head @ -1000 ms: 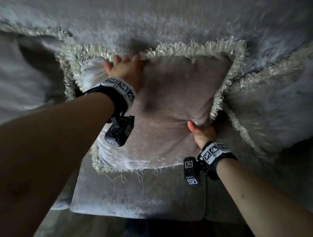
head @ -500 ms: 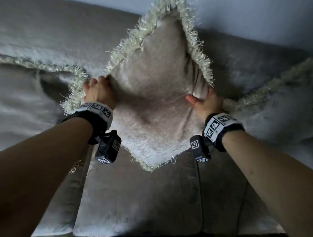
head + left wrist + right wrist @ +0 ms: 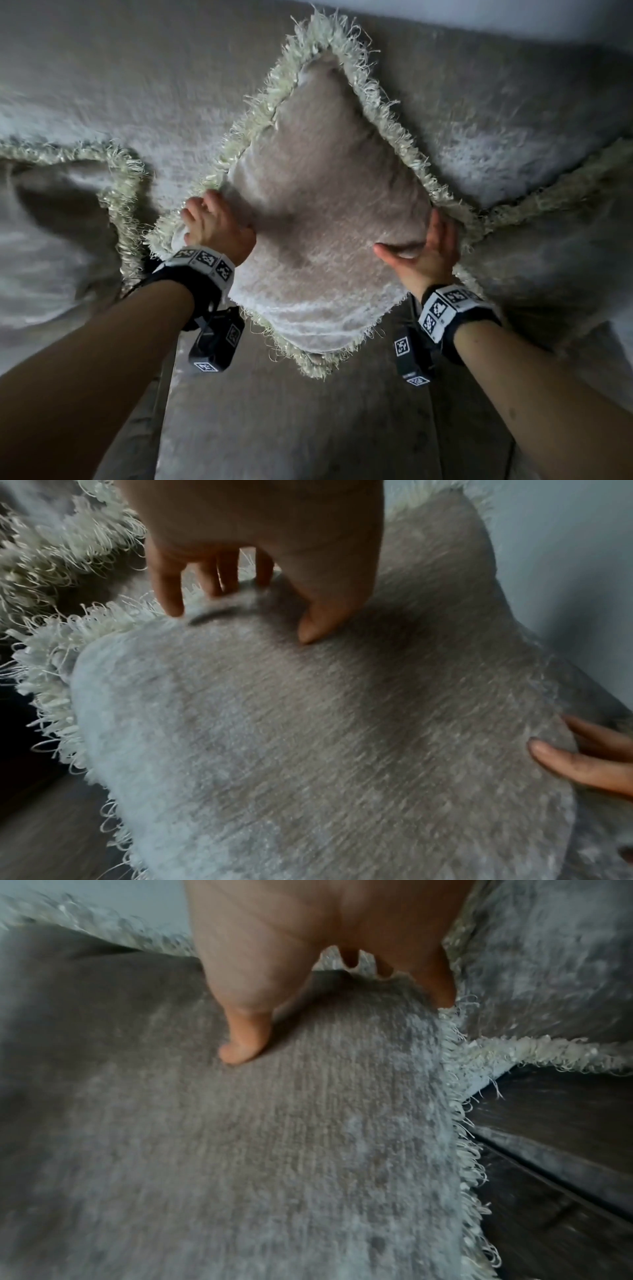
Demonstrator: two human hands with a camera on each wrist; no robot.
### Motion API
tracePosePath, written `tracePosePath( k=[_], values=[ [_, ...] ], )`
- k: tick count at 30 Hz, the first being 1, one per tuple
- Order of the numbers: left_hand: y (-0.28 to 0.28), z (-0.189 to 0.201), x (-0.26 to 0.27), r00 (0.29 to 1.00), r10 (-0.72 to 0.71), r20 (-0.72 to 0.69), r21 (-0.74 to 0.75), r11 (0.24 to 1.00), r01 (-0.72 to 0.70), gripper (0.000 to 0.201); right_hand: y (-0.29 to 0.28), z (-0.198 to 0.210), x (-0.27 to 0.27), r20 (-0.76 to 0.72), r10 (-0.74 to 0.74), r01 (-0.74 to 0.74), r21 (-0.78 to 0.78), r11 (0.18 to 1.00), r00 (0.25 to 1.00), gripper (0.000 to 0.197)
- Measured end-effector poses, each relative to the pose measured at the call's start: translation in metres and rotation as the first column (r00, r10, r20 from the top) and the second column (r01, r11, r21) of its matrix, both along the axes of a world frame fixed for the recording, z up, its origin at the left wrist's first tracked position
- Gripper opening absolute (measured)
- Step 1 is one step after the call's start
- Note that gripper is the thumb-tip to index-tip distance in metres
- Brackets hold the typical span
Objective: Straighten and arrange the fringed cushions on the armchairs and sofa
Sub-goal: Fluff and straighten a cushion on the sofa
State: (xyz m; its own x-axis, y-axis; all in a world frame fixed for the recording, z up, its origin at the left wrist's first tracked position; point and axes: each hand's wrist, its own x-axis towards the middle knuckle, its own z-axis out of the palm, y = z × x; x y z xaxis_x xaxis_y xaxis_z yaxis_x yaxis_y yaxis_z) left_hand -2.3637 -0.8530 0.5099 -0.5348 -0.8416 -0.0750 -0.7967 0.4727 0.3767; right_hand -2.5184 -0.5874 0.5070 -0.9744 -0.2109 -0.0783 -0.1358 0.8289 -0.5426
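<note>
1. The fringed cushion (image 3: 318, 212) stands on one corner like a diamond, leaning on the sofa (image 3: 102, 68) backrest straight ahead of me, its long diagonal running top to bottom.
2. My left hand (image 3: 215, 229) pinches its left corner, thumb on the face and fingers curled behind; my right hand (image 3: 423, 253) clasps the right corner the same way (both about equally near).
3. It sits between two neighbouring cushions, one (image 3: 61, 219) to the left and one (image 3: 555, 246) to the right, so I judge any turn must pivot between my hands.
</note>
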Motion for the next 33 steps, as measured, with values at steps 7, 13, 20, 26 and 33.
tracePosePath(
  k=[7, 13, 20, 26, 33],
  values=[
    [-0.01, 0.004, -0.02, 0.998, 0.051, 0.042, 0.284, 0.957, -0.061, 0.091, -0.002, -0.007, -0.036, 0.227, -0.009, 0.022, -0.054, 0.998, 0.974, 0.146],
    [-0.002, 0.022, -0.022, 0.981, -0.042, 0.191, 0.077, 0.997, 0.027, 0.036, -0.018, -0.016, -0.041, 0.127, -0.069, 0.093, -0.191, 0.977, 0.989, 0.081],
    [0.001, 0.055, -0.01, 0.993, 0.114, 0.026, 0.068, 0.991, -0.116, 0.023, -0.016, 0.019, -0.051, 0.088, -0.158, 0.174, -0.228, 0.958, 0.984, 0.019],
    [0.011, 0.051, -0.004, 0.984, 0.178, -0.026, 0.113, 0.978, -0.174, 0.025, -0.009, 0.026, -0.054, 0.188, 0.009, -0.005, -0.02, 1.0, 0.982, 0.027],
    [-0.025, 0.09, 0.013, 0.999, 0.011, 0.046, 0.149, 0.989, -0.018, 0.043, -0.057, 0.068, -0.009, -0.184, -0.05, 0.036, -0.074, 0.997, 0.982, 0.044]
  ],
)
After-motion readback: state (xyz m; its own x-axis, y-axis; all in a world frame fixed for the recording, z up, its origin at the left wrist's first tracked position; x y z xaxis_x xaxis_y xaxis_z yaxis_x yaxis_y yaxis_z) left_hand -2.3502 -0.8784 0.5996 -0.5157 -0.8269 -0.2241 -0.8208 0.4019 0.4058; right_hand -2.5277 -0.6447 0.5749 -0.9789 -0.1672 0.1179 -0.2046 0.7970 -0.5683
